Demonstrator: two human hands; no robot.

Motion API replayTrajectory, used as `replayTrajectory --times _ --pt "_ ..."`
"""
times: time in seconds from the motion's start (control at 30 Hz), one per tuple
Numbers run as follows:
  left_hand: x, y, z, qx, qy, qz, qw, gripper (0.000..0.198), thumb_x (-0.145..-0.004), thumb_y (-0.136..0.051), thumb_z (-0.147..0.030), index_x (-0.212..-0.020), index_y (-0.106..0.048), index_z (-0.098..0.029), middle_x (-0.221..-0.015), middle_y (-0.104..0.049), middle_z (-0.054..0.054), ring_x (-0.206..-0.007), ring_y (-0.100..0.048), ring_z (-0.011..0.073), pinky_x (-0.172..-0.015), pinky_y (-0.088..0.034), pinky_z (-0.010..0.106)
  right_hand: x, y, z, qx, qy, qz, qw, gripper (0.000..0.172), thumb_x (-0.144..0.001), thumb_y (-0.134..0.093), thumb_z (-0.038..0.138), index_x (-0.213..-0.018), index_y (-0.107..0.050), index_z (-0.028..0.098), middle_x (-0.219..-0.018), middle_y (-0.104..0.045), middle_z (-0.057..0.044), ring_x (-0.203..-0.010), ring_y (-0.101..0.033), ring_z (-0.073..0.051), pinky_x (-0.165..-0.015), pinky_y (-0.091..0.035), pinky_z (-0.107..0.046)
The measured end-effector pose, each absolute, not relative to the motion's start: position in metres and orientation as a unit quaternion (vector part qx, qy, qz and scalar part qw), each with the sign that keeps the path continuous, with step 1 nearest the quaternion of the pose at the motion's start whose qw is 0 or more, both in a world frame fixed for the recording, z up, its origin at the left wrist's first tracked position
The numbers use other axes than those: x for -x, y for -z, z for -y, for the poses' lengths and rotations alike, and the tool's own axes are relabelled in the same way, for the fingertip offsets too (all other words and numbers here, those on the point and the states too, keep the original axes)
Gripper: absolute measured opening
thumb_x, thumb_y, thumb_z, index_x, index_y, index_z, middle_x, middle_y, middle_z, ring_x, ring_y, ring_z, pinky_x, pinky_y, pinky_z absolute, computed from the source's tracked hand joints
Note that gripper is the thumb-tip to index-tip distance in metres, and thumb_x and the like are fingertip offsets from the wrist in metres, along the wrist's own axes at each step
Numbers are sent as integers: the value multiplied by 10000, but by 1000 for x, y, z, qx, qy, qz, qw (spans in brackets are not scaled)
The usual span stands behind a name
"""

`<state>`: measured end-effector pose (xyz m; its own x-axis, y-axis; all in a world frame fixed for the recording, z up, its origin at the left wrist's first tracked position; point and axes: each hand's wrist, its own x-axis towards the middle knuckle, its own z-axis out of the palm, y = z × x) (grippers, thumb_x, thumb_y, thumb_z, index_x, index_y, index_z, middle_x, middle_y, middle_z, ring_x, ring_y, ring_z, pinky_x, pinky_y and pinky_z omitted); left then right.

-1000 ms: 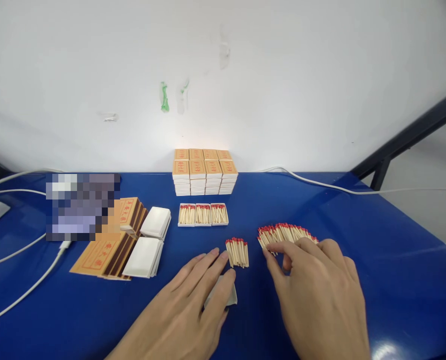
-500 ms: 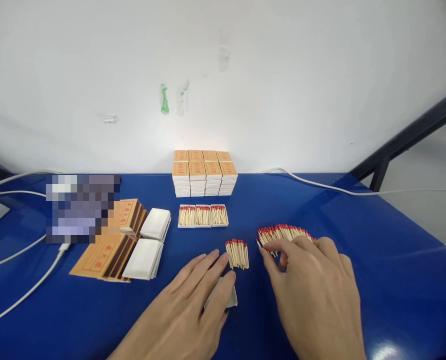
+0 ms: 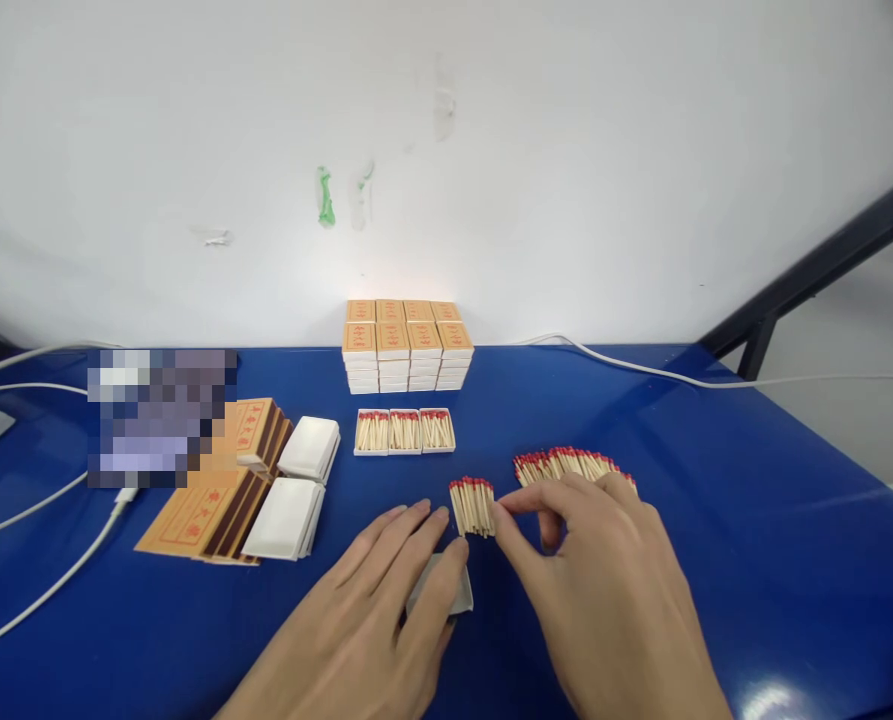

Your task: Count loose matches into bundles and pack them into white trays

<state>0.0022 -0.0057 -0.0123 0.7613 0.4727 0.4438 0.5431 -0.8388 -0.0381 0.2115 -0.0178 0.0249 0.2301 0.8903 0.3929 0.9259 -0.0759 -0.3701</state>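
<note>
My left hand (image 3: 371,610) lies low over a white matchbox tray (image 3: 462,592), its fingers and thumb around the tray and covering much of it. Just beyond the tray is a small bundle of red-headed matches (image 3: 473,508), lying side by side. My right hand (image 3: 603,580) has thumb and index finger pinched together at the right side of this bundle; whatever is between the fingertips is hidden. Behind the right hand, partly covered by it, spreads a larger heap of matches (image 3: 566,465).
Three matchbox trays filled with matches (image 3: 405,432) stand in a row, with stacked matchboxes (image 3: 407,345) behind them by the wall. On the left are stacked white trays (image 3: 285,518), orange matchbox sleeves (image 3: 191,520), a blurred-out object (image 3: 161,415) and white cables (image 3: 63,600).
My right hand has moved left from the edge of the large match heap to the small bundle, still pinched. The left hand stays around the tray.
</note>
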Motion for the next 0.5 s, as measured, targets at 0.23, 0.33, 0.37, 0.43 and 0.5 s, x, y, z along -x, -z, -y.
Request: replayTrajectory --times 0.23,0.33,0.37,0.43,0.5 --pt "0 8 7 932 212 274 111 432 -1056 -493 -115 -1461 -631 -54 -1348 -779 188 -1220 -782 356 -1012 -653 512 -207 -33 11 751 -24 596 282 333 -970 -625 463 -723 -767 290 -705 -684 -38 -838 -610 -294 -808 -400 -450" --pt "-1 8 8 929 219 275 113 422 -1042 -524 -106 -1446 -633 -55 -1283 -794 187 -1145 -798 360 -965 -657 512 -213 -36 14 760 -36 585 281 369 -981 -600 525 -750 -784 303 -729 -715 -43 -847 -619 -305 -798 -396 -453" --pt "-1 8 8 928 221 276 113 420 -1044 -528 -109 -1448 -630 -57 -1271 -795 186 -1130 -799 363 -953 -656 514 -215 -36 16 763 -43 581 280 375 -982 -589 532 -758 -788 306 -727 -716 -41 -824 -613 -298 -790 -395 -451" --pt "-2 8 8 926 223 283 115 420 -1053 -521 -115 -1458 -620 -67 -1257 -795 179 -1110 -796 363 -936 -651 516 -217 -36 18 766 -56 578 276 386 -990 -566 535 -779 -796 308 -714 -706 -33 -764 -596 -273 -788 -400 -451" --pt "-2 8 9 924 225 287 117 412 -1064 -504 -118 -1458 -614 -75 -1244 -794 171 -1094 -792 356 -925 -646 511 -218 -35 19 766 -63 578 274 378 -989 -566 534 -803 -804 306 -714 -703 -28 -756 -600 -265 -798 -405 -455"
